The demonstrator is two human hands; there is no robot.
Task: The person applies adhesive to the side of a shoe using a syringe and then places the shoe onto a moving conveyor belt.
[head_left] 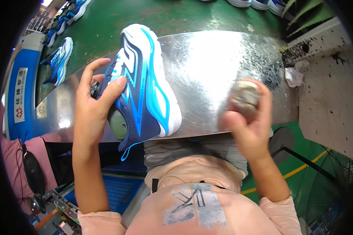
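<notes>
Blue-and-white shoe (147, 78): we see it over the left half of the desk (208, 78), toe toward the far edge, heel by the near edge; whether it rests there or is lifted, we cannot tell.
Left grip (92, 96): closed on the shoe from its left side, thumb across the upper and fingers toward the laces; we judge this steadies it and leaves the sole's side unobstructed for the other hand.
Right grip (255, 127): curled around a pale, rounded wad (245, 96) over the desk's right half; blur hides its material from us. Holding it apart from the shoe probably leaves room for movement.
Shoe opening: we find a green insert (117, 125) with a small hole inside the collar, likely there to keep the upper in shape.
Blue loop (131, 150): hanging from the heel, just past the desk's near edge.
Dark crumbs (268, 74): scattered at the desk's right end, beside a crumpled white scrap (295, 76).
Another shoe (62, 60): beyond the desk's left end, also with green inside its opening.
</notes>
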